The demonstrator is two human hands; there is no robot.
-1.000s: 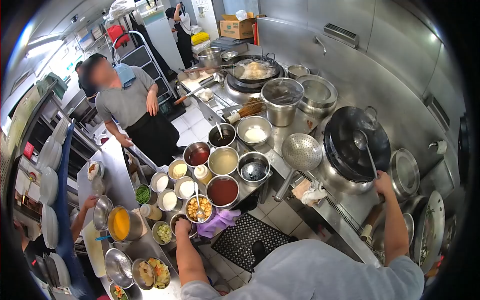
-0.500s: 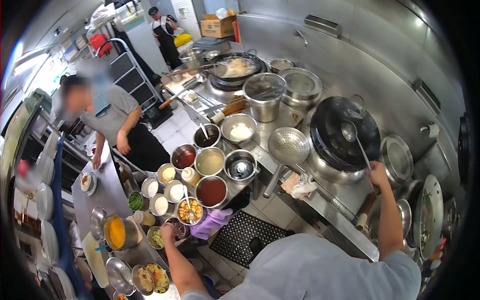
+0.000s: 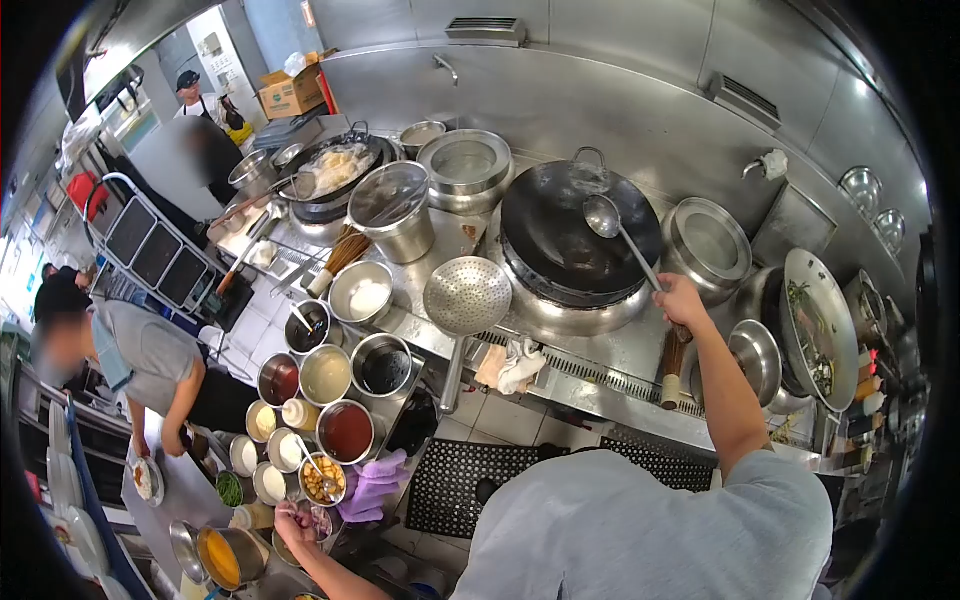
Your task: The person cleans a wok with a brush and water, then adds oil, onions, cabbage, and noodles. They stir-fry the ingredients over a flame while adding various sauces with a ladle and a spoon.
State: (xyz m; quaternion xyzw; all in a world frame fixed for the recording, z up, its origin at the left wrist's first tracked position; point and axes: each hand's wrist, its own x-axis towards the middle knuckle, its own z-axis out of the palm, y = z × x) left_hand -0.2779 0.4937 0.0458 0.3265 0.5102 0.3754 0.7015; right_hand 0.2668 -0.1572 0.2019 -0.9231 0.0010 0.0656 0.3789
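Observation:
My right hand (image 3: 680, 303) is closed around the handle of a steel ladle (image 3: 603, 216), whose bowl hangs over the right part of a black wok (image 3: 550, 235) on the stove. The wok shows a dark, bare inside. At the lower left, my left hand (image 3: 294, 523) is at the edge of a small bowl of chopped purple onion (image 3: 320, 521), fingers drawn together; what they hold is too small to make out. Close by stand a bowl of golden cubes (image 3: 318, 484) with a spoon in it and a crumpled purple cloth (image 3: 372, 487).
Pots of sauce, such as a red one (image 3: 345, 432), crowd the side counter. A perforated strainer (image 3: 467, 296) lies between counter and stove, beside a white cloth (image 3: 520, 366). Another wok (image 3: 340, 170) holds bubbling food. A co-worker (image 3: 150, 350) bends over a plate at left.
My view has swung right. My left hand has shifted slightly out of the onion bowl. My right hand still holds the ladle over the wok. The co-worker at left has bent lower.

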